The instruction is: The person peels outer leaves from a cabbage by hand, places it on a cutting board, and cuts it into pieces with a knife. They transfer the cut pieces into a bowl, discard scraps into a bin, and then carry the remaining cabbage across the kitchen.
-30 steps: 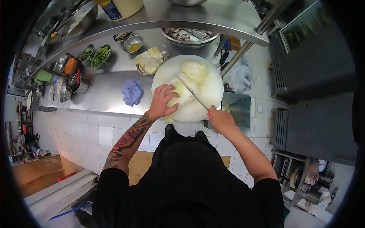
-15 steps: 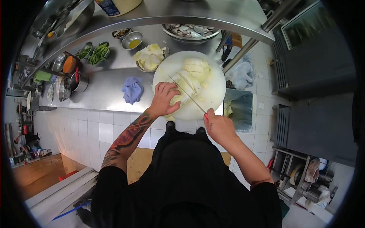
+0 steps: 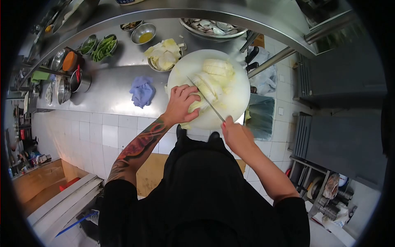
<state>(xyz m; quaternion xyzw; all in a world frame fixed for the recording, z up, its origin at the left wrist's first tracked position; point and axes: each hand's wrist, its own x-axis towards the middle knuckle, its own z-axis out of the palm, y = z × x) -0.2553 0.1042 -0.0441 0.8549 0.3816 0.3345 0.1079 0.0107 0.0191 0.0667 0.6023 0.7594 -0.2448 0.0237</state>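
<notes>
A white round cutting board [image 3: 236, 101] carries pale cabbage. My left hand [image 3: 181, 103] presses down on the near cabbage piece [image 3: 210, 85], its fingers curled over the left side. In my right hand [image 3: 238, 135] is a knife [image 3: 210, 103] with a red handle. Its blade slants up and left across the board, touching the cabbage just beside my left fingertips. Another cut cabbage chunk [image 3: 218, 69] lies further back on the board. The cut under the blade is partly hidden by my left hand.
Left of the board stand a bowl of cabbage leaves [image 3: 163, 54] and a crumpled blue cloth [image 3: 142, 91]. Behind are a bowl of yellow liquid [image 3: 145, 38] and a large bowl of fish [image 3: 214, 28]. A steel shelf edge [image 3: 173, 13] crosses above; a lined bin [image 3: 261, 117] stands right.
The whole view has shifted slightly, with the board appearing a little further right. My left hand still presses the cabbage, and the knife stays beside it with only a small movement.
</notes>
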